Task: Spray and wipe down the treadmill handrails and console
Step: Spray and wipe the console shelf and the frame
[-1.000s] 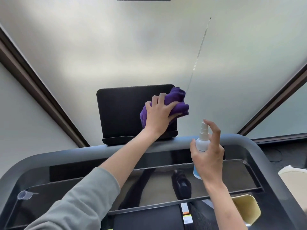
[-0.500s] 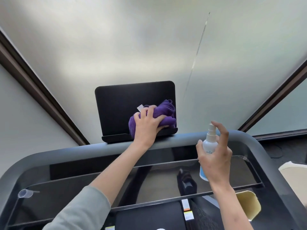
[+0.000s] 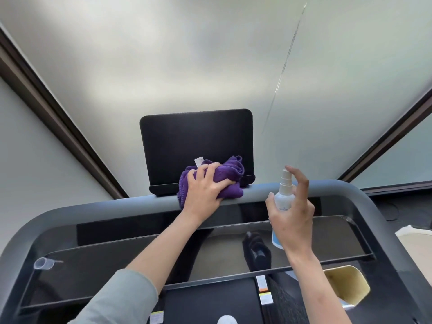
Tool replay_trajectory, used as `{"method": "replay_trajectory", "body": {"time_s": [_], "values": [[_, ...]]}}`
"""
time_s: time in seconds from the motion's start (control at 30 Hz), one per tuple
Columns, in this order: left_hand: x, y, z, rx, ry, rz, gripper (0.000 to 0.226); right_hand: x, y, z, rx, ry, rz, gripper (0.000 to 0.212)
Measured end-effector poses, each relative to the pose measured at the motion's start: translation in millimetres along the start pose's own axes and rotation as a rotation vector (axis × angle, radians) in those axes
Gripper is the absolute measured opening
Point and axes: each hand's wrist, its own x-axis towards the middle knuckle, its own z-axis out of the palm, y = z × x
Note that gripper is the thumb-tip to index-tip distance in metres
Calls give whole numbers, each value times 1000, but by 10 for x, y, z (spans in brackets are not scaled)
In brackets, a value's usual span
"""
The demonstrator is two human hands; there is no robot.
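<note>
A black console screen (image 3: 187, 141) stands on the grey front handrail (image 3: 117, 204) of the treadmill. My left hand (image 3: 205, 190) grips a bunched purple cloth (image 3: 229, 174) and presses it against the screen's lower ledge and the top of the rail. A little to the right, my right hand (image 3: 292, 218) holds a small white spray bottle (image 3: 284, 197) upright above the rail, with the index finger arched over the nozzle. The bottle's lower part is hidden behind my palm.
A glossy black glass tray (image 3: 93, 267) spans the frame below the rail, with a small clear cup (image 3: 43, 263) at its left end. A beige bin (image 3: 346, 286) sits low at the right. A frosted window fills the background.
My left hand slid the cloth down and left from the screen's right edge to its bottom ledge and the rail. My right hand with the bottle stayed nearly still.
</note>
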Motion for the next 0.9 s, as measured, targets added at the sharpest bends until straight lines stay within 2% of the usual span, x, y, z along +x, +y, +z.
{"method": "replay_trajectory", "body": {"time_s": [0.1, 0.2, 0.27, 0.4, 0.57, 0.73, 0.9], "values": [[-207, -257, -149, -25, 23, -108, 30, -22, -8, 21, 16, -2, 8, 66], [-90, -131, -208, -88, 86, -185, 31, -59, -20, 42, 17, 2, 0, 66], [130, 146, -159, -137, 118, -154, 31, -76, -25, 55, 15, 5, 8, 65], [363, 526, 88, -113, 46, -50, 40, -87, -20, 63, 9, -11, -10, 66], [181, 161, 58, -181, 17, -48, 34, -64, -6, 71, 25, -6, 7, 65], [-171, -324, -88, -77, 31, -125, 36, -68, -16, 114, 41, -18, 12, 64], [-545, -684, -279, -110, 177, -460, 40, -85, -8, 116, 41, -2, 34, 64]]}}
